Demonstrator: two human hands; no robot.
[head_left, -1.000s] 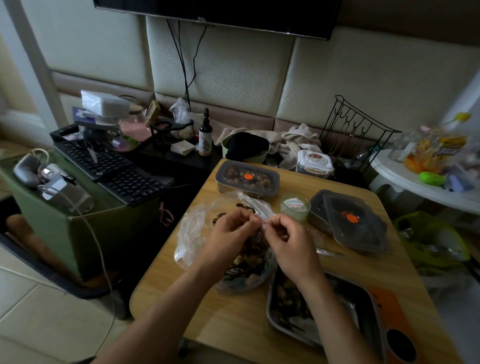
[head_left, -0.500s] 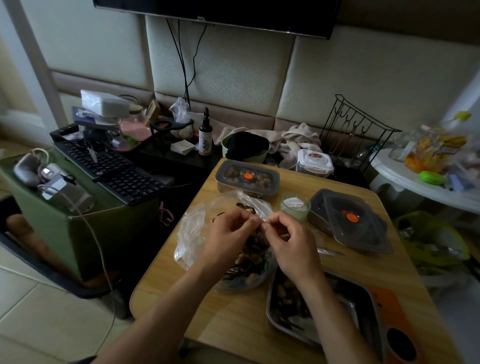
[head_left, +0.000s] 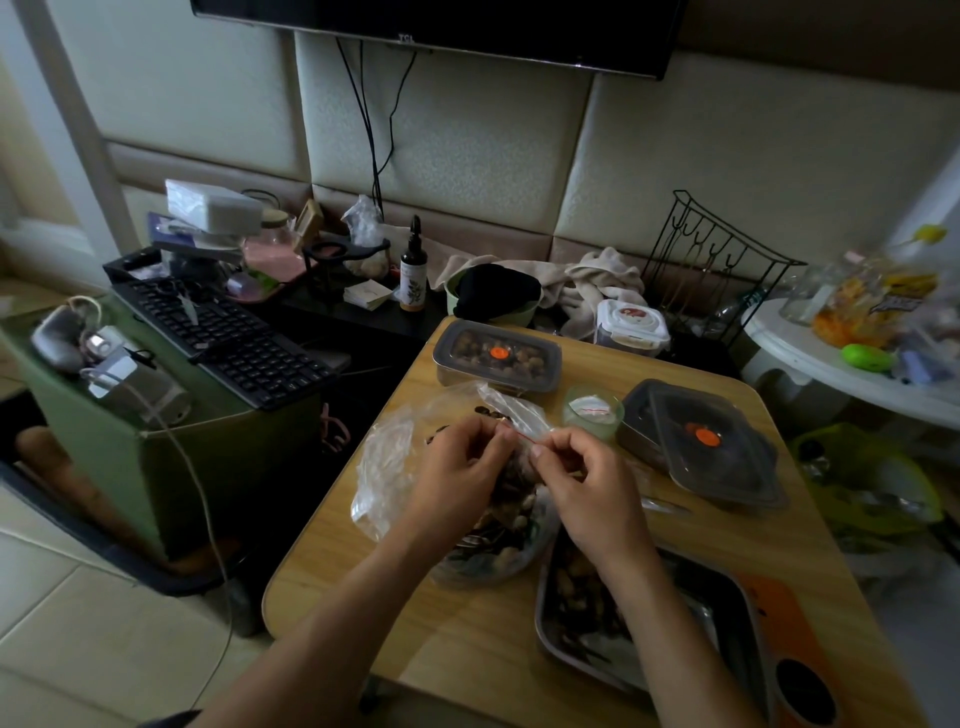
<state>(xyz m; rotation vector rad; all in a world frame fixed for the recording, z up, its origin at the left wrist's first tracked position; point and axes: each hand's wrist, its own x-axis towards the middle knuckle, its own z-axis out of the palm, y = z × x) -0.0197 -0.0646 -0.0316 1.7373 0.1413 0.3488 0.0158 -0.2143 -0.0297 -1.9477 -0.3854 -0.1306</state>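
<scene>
A clear zip bag (head_left: 387, 467) filled with brown and dark food pieces lies on the wooden table (head_left: 467, 639). My left hand (head_left: 460, 475) and my right hand (head_left: 584, 486) both pinch the bag's top edge, where a thin red seal strip shows between the fingertips. The hands sit close together above the bag and cover much of its contents.
A steel tray (head_left: 722, 618) of similar food sits at front right under my right forearm. Two lidded grey containers (head_left: 498, 356) (head_left: 701, 441) and a small green cup (head_left: 592, 413) stand behind the bag. A keyboard (head_left: 228, 338) lies on a green box to the left.
My hands have drawn slightly apart along the bag's top edge, showing the red seal strip between them. The bag stays in the same place.
</scene>
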